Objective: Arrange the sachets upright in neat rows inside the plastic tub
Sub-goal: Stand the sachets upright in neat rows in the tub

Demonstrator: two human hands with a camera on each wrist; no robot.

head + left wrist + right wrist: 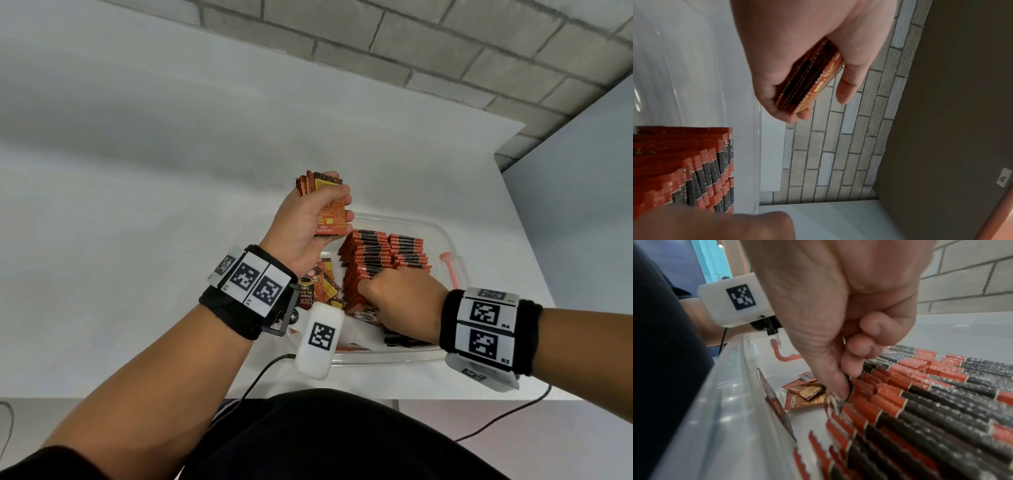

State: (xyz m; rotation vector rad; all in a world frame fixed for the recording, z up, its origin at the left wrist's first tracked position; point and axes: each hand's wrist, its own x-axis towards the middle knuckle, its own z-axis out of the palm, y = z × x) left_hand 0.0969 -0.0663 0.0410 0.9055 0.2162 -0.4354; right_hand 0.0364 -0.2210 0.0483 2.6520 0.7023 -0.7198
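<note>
The left hand [310, 219] grips a stack [325, 205] above the tub [448, 240]. The right hand [399, 291] pinches one sachet [846, 389], seemingly at the rows [383, 260]. Best slide it straight down, edges flush with its neighbours.

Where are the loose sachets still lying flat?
In the head view, the loose sachets lie on the tub floor, left of the upright rows, below the left hand.
</note>
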